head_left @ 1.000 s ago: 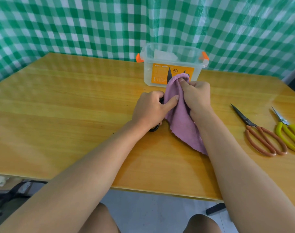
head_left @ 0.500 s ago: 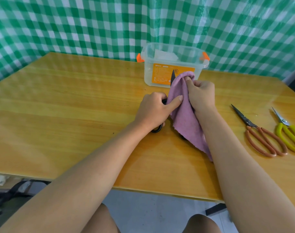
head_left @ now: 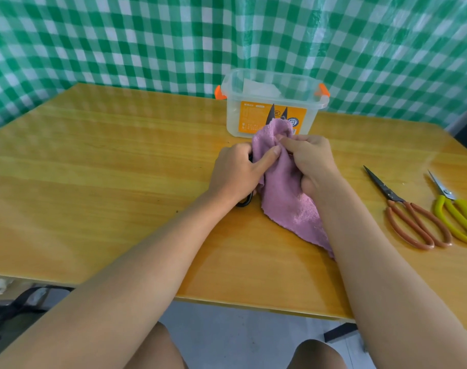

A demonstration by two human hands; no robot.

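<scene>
Green-checked curtain backs a yellow bench, at whose centre the left hand grips the handles of black scissors pointing to 12 o'clock, while the right hand, close at 3 o'clock, has its fingers pinching a purple cloth round the blades.

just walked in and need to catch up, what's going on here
A person seems to be wiping black-handled scissors with a purple cloth at a wooden table. The left hand grips the handles; the right hand pinches the cloth around the blades, whose two tips poke out above it, in front of a clear plastic box. Brown-handled scissors and yellow-handled scissors lie untouched to the right.
</scene>
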